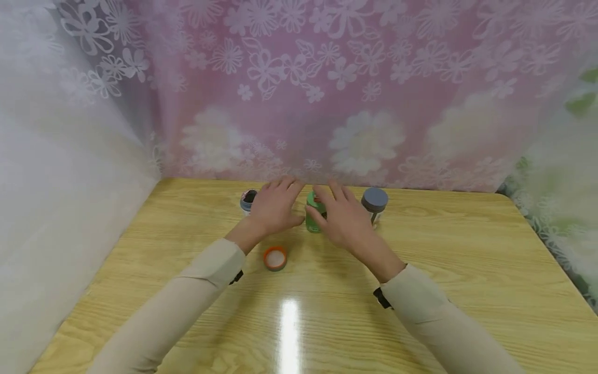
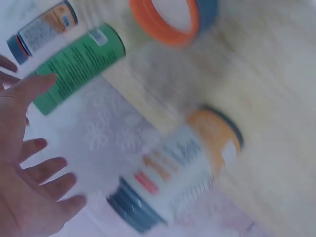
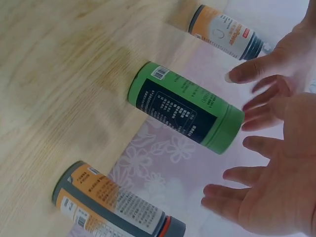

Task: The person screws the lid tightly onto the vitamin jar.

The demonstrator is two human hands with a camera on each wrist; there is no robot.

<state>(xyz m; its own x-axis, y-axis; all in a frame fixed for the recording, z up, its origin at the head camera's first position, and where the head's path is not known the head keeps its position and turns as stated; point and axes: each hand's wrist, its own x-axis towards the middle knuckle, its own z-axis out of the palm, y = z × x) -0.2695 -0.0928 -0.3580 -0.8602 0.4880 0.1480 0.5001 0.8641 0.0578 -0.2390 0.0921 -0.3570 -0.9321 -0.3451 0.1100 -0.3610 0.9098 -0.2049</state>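
A green canister [image 1: 312, 222] stands on the table between the two hands. My right hand [image 1: 345, 217] reaches over its right side, fingers spread, partly covering it in the head view. To its left is my left hand [image 1: 274, 209], with fingers extended and nothing in its grasp. Beside the left hand stands an uncapped white-and-orange jar [image 2: 182, 168], its dark mouth showing in the head view. A lid with an orange inner rim [image 1: 275, 266] lies upturned nearer me. Right of the right hand is an orange-and-white jar [image 3: 113, 200] with a grey cap [image 1: 375, 198].
The wooden table [image 1: 467, 270] ends at the back against a pink floral cloth [image 1: 289, 124]. White cloth [image 1: 70, 166] hangs along the left side, and a leaf-patterned cloth [image 1: 565, 171] along the right.
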